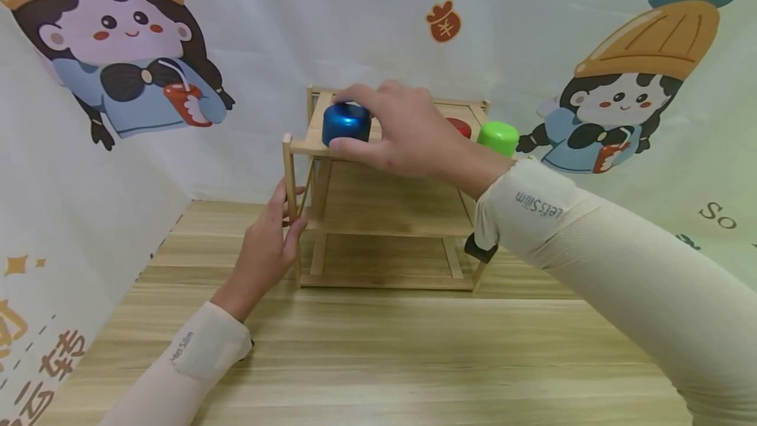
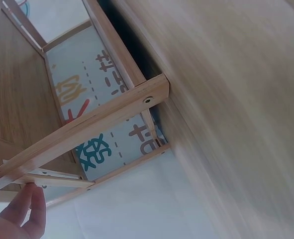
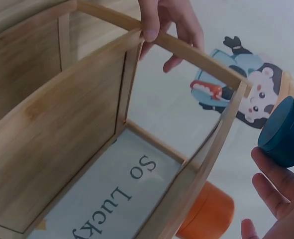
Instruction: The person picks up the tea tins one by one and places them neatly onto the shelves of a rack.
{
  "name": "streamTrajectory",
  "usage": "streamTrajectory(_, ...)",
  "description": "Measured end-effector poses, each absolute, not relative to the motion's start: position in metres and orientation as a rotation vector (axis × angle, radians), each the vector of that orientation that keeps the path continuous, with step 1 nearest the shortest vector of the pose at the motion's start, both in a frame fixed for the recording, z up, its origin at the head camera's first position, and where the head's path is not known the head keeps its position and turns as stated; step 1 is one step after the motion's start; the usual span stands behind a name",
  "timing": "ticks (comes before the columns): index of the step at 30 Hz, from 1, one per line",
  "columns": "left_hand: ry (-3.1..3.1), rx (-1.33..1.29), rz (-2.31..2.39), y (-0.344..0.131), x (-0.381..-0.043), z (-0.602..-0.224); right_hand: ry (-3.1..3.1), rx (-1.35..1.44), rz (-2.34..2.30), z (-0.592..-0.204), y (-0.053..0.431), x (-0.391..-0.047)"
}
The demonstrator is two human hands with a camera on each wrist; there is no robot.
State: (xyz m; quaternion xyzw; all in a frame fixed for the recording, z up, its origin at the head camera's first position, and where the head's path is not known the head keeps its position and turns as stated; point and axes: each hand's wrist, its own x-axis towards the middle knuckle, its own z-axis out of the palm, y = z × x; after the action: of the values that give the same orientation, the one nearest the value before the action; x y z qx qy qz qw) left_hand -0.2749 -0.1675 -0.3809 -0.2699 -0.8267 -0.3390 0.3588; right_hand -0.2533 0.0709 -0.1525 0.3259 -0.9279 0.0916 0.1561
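My right hand (image 1: pixel 405 127) holds a small blue round tin (image 1: pixel 346 125) over the left end of a wooden rack's top board, thumb at the front and fingers behind. In the right wrist view, the blue tin (image 3: pixel 282 132) shows beyond the top board's edge. My left hand (image 1: pixel 272 235) grips the left front post of the wooden rack (image 1: pixel 393 192), thumb on the near side, other fingers behind. In the left wrist view, those fingertips (image 2: pixel 36 191) reach a side bar. A red tin (image 1: pixel 458 127), partly hidden by my right hand, and a green tin (image 1: pixel 499 138) are on the top board.
The three-level rack stands on a wood-grain table (image 1: pixel 414 354), close to a printed white backdrop (image 1: pixel 367 18). An orange tin (image 3: pixel 206 211) shows at the rack's top in the right wrist view. My right forearm (image 1: pixel 621 268) crosses in front of the rack's right side.
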Motion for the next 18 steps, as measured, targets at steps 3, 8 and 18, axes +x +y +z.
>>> streamTrajectory(3,-2.127,-0.697,-0.876,-0.167,-0.275,-0.381,-2.684,0.899,0.260,-0.153,0.071,-0.260)
streamTrajectory(8,-2.120,-0.697,-0.874,-0.168,-0.275,-0.381,-2.700,0.859,0.261,-0.152,0.071,-0.272)
streamTrajectory(18,-2.124,-0.701,-0.882,-0.168,-0.274,-0.381,-2.761,0.769,0.238,-0.157,0.065,-0.289)
